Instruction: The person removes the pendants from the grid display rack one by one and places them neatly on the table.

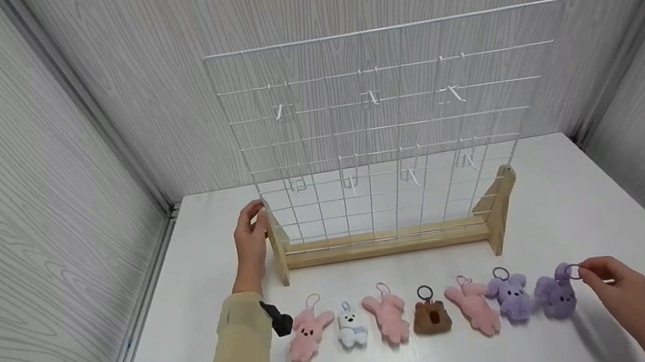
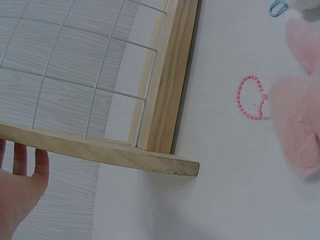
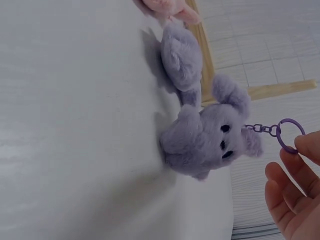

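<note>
At the right, my right hand (image 1: 622,289) pinches the purple ring (image 3: 291,135) of a purple plush keychain (image 3: 205,135) between thumb and finger. A short chain links the ring to the plush, which stands tilted up, its lower end by the table. My left hand (image 1: 251,240) holds the left wooden side (image 2: 105,152) of a white wire grid display rack (image 1: 386,239), fingertips at the wood's outer edge. A second purple plush (image 1: 512,298) lies just left of the pinched one.
Left along the row lie pink plush keychains (image 1: 310,335), a white one (image 1: 352,328) and a brown one (image 1: 431,318), in front of the rack. White hooks (image 1: 374,97) stick out from the grid in two rows. Pale wood-grain walls (image 1: 25,245) enclose the white table (image 1: 185,274).
</note>
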Demonstrator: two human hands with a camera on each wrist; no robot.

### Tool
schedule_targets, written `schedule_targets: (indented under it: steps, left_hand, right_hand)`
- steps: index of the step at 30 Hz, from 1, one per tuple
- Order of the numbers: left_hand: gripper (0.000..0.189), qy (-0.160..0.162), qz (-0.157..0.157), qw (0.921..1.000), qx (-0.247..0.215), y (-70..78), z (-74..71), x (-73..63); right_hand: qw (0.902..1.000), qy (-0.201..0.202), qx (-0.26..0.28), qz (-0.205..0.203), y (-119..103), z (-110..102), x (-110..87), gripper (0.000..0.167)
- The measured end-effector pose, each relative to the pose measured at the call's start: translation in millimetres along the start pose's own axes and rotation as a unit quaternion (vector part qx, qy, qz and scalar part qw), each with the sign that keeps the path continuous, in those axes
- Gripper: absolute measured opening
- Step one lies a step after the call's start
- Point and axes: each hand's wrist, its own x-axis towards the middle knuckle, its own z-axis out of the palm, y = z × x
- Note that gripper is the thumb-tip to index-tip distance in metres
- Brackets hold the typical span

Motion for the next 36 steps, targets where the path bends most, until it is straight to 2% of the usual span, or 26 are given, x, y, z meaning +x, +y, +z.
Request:
schedule_targets:
  steps: [6, 15, 22, 29, 36]
  left_hand:
    - [0.033, -0.009, -0.001, 1.0000, -0.001, -1.1, -1.2, 0.6]
    - [0.034, -0.007, -0.005, 1.0000, 0.003, -1.3, -1.2, 1.2]
    - [0.030, -0.001, -0.003, 1.0000, 0.001, -1.4, -0.7, 1.3]
    - [0.034, -0.002, -0.002, 1.0000, 0.008, -1.0, -0.6, 0.7]
    - [0.037, -0.008, -0.011, 0.9999, -0.004, 3.1, -1.0, -0.6]
  right_hand:
    - [0.9997, -0.017, -0.016, -0.002, 4.6, 1.8, 7.7, 0.019]
    - [0.9983, -0.046, -0.037, 0.001, 12.4, 6.4, 17.2, 0.021]
    - [0.9968, -0.058, -0.051, -0.017, 17.7, 11.6, 24.1, 0.019]
    - [0.9930, -0.085, -0.079, -0.022, 19.5, 13.9, 34.2, 0.021]
    - [0.9887, -0.106, -0.096, -0.046, 24.6, 18.2, 44.7, 0.019]
